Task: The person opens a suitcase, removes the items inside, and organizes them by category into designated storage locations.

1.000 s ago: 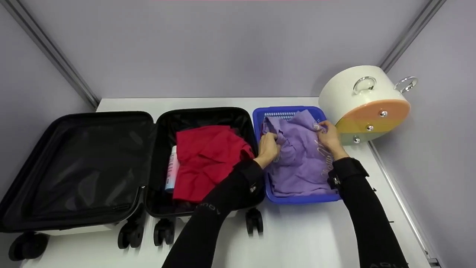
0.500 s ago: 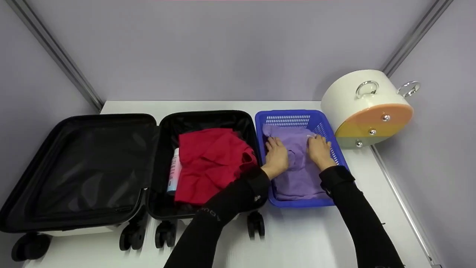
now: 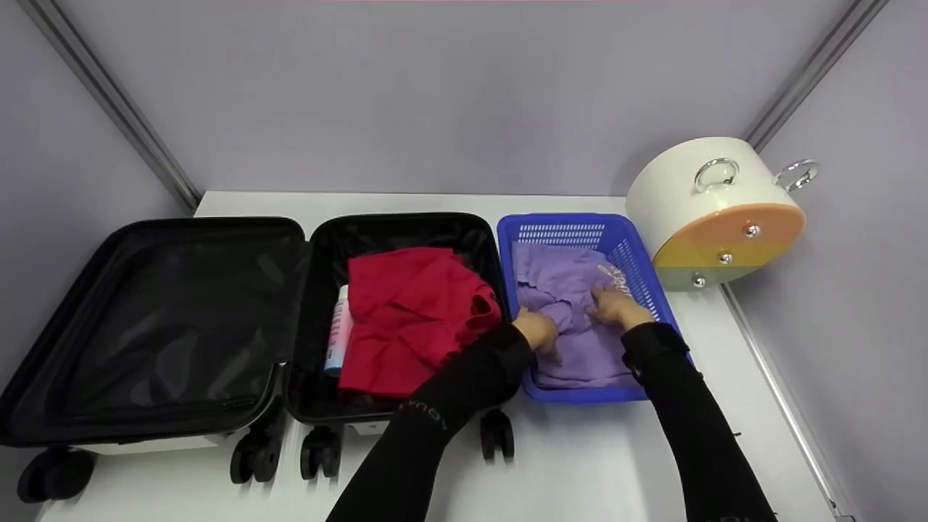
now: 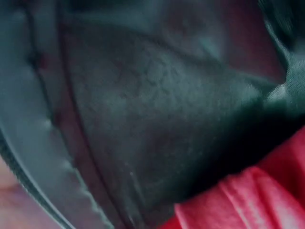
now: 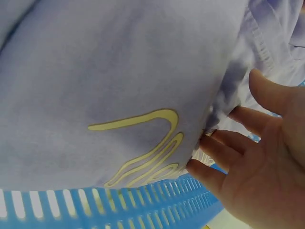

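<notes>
A purple garment with pale lettering lies folded in the blue plastic basket. My right hand is on its right part. In the right wrist view the right hand has its fingers extended, fingertips against the cloth's edge and thumb held apart. At the basket's left side, my left hand touches the garment, fingers pointing down and loosely bent; their tips are partly hidden. The left wrist view shows mostly black suitcase lining, red cloth and a blurred bit of the hand.
Left of the basket, an open black suitcase holds a folded red garment and a white, pink and blue can. Its other half lies open further left. A cream cabinet with metal handles stands behind right.
The purple garment's upper part has been laid down and folded inside the basket. Both hands have let go of its far edge and moved nearer the body; the left hand has turned downward.
</notes>
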### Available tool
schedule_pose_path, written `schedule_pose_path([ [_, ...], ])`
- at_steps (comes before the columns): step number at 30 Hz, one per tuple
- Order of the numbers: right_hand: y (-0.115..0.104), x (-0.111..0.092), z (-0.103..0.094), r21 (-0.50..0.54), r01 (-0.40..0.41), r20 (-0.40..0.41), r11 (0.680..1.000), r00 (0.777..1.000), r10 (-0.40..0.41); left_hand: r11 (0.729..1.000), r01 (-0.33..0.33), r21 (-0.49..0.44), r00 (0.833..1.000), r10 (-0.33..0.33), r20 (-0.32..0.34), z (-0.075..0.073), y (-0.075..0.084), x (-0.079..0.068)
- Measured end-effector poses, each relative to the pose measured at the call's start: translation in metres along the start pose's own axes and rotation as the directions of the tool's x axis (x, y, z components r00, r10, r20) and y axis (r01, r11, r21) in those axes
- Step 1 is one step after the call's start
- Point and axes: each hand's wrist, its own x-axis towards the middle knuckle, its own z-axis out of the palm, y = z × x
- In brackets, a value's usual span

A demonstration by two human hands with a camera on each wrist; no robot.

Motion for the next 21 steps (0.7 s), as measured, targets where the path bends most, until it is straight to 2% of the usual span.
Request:
schedule_pose_path([
  [1, 0.003, 0.003, 0.003, -0.020, 0.032, -0.029, 0.999, 0.999, -0.032, 1.000, -0.015, -0.006, 1.000, 0.015, -0.003, -0.009, -0.002, -0.015],
  [2, -0.001, 0.003, 0.003, -0.034, 0.055, -0.065, 0.998, 0.996, -0.057, 0.999, -0.034, -0.010, 0.999, 0.034, -0.024, -0.023, -0.005, -0.037],
  [3, -0.003, 0.004, 0.002, -0.042, 0.054, -0.063, 0.998, 0.996, -0.057, 0.998, -0.057, -0.023, 0.996, 0.055, -0.064, -0.038, -0.008, -0.062],
  [4, -0.001, 0.007, 0.004, -0.050, 0.078, -0.112, 0.996, 0.990, -0.084, 0.996, -0.084, -0.036, 0.989, 0.079, -0.126, -0.052, -0.013, -0.087],
  [5, 0.000, 0.009, 0.005, -0.063, 0.113, -0.188, 0.992, 0.974, -0.123, 0.992, -0.121, -0.040, 0.968, 0.109, -0.226, -0.063, -0.019, -0.108],
  [6, 0.000, 0.013, 0.005, -0.068, 0.131, -0.261, 0.989, 0.954, -0.145, 0.988, -0.142, -0.052, 0.947, 0.121, -0.299, -0.075, -0.025, -0.130],
  [8, -0.035, -0.009, -0.017, -0.017, 0.140, -0.358, 0.990, 0.924, -0.137, 0.984, -0.167, -0.065, 0.876, 0.118, -0.468, -0.088, -0.043, -0.159],
  [9, -0.057, -0.024, -0.032, 0.027, 0.151, -0.395, 0.988, 0.910, -0.128, 0.983, -0.163, -0.086, 0.837, 0.091, -0.539, -0.091, -0.053, -0.170],
  [10, -0.078, -0.038, -0.044, 0.037, 0.187, -0.463, 0.982, 0.874, -0.149, 0.982, -0.145, -0.124, 0.811, 0.046, -0.583, -0.094, -0.064, -0.179],
  [11, -0.101, -0.052, -0.058, 0.066, 0.206, -0.496, 0.976, 0.856, -0.148, 0.977, -0.119, -0.179, 0.795, -0.015, -0.607, -0.095, -0.075, -0.186],
  [12, -0.124, -0.064, -0.072, 0.099, 0.227, -0.511, 0.969, 0.847, -0.145, 0.968, -0.083, -0.238, 0.787, -0.083, -0.611, -0.095, -0.086, -0.193],
  [13, -0.145, -0.075, -0.083, 0.132, 0.240, -0.520, 0.962, 0.843, -0.139, 0.954, -0.047, -0.295, 0.786, -0.147, -0.601, -0.094, -0.097, -0.199],
  [14, -0.160, -0.079, -0.089, 0.138, 0.275, -0.544, 0.952, 0.824, -0.159, 0.937, -0.014, -0.348, 0.793, -0.202, -0.575, -0.093, -0.108, -0.205],
  [15, -0.173, -0.082, -0.095, 0.145, 0.306, -0.559, 0.941, 0.810, -0.178, 0.923, 0.016, -0.386, 0.805, -0.240, -0.542, -0.090, -0.117, -0.210],
  [16, -0.185, -0.082, -0.099, 0.145, 0.331, -0.567, 0.932, 0.800, -0.196, 0.907, 0.035, -0.421, 0.828, -0.262, -0.496, -0.086, -0.126, -0.215],
  [18, -0.204, -0.079, -0.103, 0.145, 0.377, -0.575, 0.915, 0.784, -0.232, 0.881, 0.037, -0.471, 0.882, -0.250, -0.399, -0.077, -0.138, -0.223],
  [19, -0.213, -0.076, -0.104, 0.144, 0.403, -0.579, 0.904, 0.775, -0.254, 0.869, 0.024, -0.494, 0.910, -0.224, -0.350, -0.072, -0.142, -0.227],
  [21, -0.231, -0.072, -0.106, 0.134, 0.454, -0.563, 0.881, 0.767, -0.309, 0.851, -0.021, -0.526, 0.951, -0.145, -0.272, -0.062, -0.145, -0.234],
])
